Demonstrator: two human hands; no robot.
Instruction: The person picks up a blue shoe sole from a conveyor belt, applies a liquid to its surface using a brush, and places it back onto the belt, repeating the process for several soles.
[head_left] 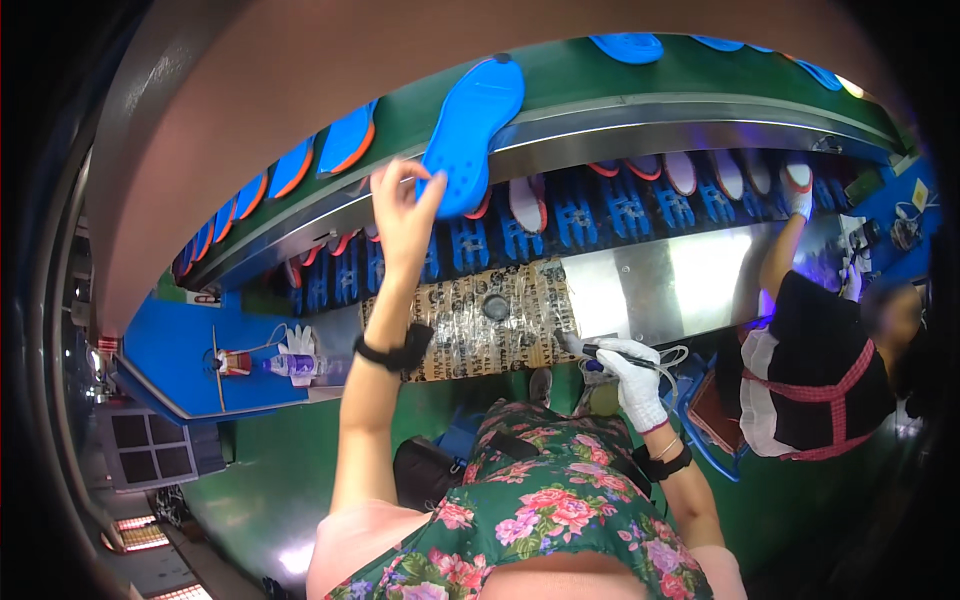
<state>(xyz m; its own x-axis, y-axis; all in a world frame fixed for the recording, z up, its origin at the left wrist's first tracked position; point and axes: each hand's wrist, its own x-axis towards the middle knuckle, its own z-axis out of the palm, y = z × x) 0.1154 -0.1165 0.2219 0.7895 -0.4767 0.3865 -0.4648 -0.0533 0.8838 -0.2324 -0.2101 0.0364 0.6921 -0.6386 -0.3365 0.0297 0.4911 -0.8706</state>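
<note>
1. Apron (560,490): dark green with printed flowers
2. Right hand (635,380): white-gloved, forearm angled up and left; fingers wrapped around a dark-handled tool (610,350), its tip pointing left at the board's edge
3. Board (450,350): covered in clear and brown tape bearing rows of dark printed characters; a round dark disc (496,307) lies on it
4. Bottle (292,366): left of the board, purple label, print too small to read
5. Left hand (408,200): ungloved, arm extended forward, wrist strapped; thumb and fingers pinch the near end of the blue insole (476,125)
6. Insole position: across the metal ledge (620,122), far end over the green belt (570,80); contact with the belt cannot be told
</note>
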